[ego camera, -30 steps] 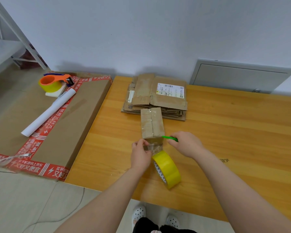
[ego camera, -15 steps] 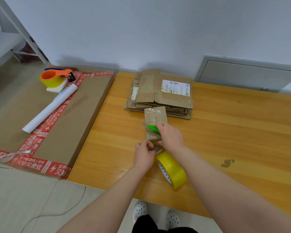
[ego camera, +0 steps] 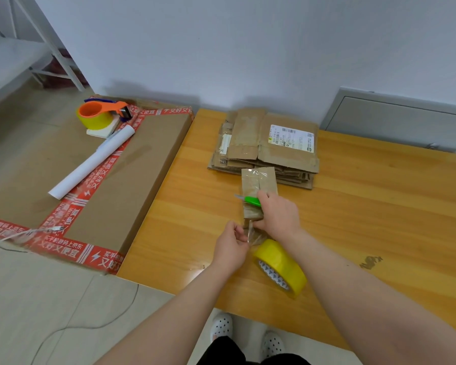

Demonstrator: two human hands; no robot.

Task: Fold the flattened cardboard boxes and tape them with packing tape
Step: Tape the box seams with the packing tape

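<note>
A person's white shoes (ego camera: 221, 325) are showing below the counter's (ego camera: 379, 212) front edge, which is running at a slant from lower right to the left corner. Just inside that edge the yellow tape roll (ego camera: 283, 267) is standing on its rim, tilted, with its core facing the person's left. A clear tape strip (ego camera: 253, 235) is stretching from the roll up to the near end of the small cardboard box (ego camera: 259, 183).

The left hand (ego camera: 232, 246) is pinching this strip between thumb and fingers, just left of the roll. The right hand (ego camera: 279, 217) is lying over the box's near right side, fingers curled round a green cutter (ego camera: 252, 201) whose blade is pointing left across the box top.

The box is lying mid-counter with its long axis running away from the person, its top seam glossy with tape. Its far end is meeting the front of the stack of flattened boxes (ego camera: 269, 151), which is sitting near the wall with a white label on top.

To the right of the hands, bare wood is spreading wide, marked by one dark smudge (ego camera: 371, 262).

Against the counter's left edge a large carton (ego camera: 132, 180) with red printed tape is lying flat, carrying a white tube (ego camera: 90, 164) and an orange tape dispenser (ego camera: 100, 114) at its far corner.
</note>
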